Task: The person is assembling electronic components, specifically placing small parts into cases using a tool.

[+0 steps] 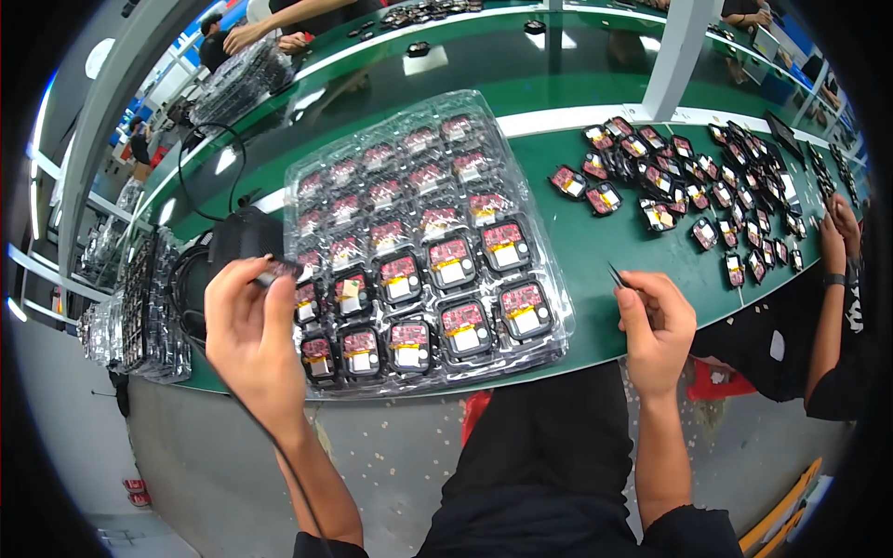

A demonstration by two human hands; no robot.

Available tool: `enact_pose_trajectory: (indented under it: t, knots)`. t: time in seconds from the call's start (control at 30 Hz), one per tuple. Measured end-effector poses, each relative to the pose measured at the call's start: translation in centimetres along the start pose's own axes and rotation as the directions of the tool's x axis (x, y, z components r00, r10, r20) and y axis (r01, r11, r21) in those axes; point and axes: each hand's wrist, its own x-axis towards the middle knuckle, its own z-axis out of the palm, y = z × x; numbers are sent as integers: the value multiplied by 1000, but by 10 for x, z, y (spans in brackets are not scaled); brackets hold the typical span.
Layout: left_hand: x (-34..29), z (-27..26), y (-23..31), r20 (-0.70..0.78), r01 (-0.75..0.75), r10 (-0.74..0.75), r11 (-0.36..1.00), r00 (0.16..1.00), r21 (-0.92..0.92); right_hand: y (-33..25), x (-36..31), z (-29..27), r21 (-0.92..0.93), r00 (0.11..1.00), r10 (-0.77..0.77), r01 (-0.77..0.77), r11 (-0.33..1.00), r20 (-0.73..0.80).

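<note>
My left hand (249, 330) is raised at the left edge of a clear plastic tray (558, 321) and pinches a small dark electronic module (277, 271) between thumb and fingers. The tray holds several rows of small square modules (463, 326) with red boards and pale batteries in black frames. My right hand (656, 325) hovers just right of the tray, closed around thin dark tweezers (618, 276) whose tip points up and left.
The green workbench (595, 246) carries many loose modules (716, 195) at the right. A coworker's forearm and hand (837, 270) work there. Stacked trays (139, 307) and a black cable (191, 279) lie at the left. A white post (674, 56) stands behind.
</note>
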Motion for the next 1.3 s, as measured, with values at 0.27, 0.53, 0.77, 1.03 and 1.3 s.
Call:
enact_pose_trajectory:
  t: [0.27,0.53,0.77,1.03,1.3]
  knots:
    - [32,-5,-22,269,-132,-23,828,963,545,5,-2,-4,-63,1000,1,1,998,25]
    - [27,-12,-29,382,-338,104,710,918,618,9,-3,-1,-122,995,-85,89,988,43]
    - [27,-9,-21,421,-253,-6,791,907,557,9,-3,-1,-126,995,-87,92,988,40]
    - [25,-7,-26,409,-314,75,767,910,559,9,-2,0,-156,994,-94,101,983,51]
    - [25,0,-25,393,-316,96,776,914,545,8,-2,0,-162,994,-92,99,982,52]
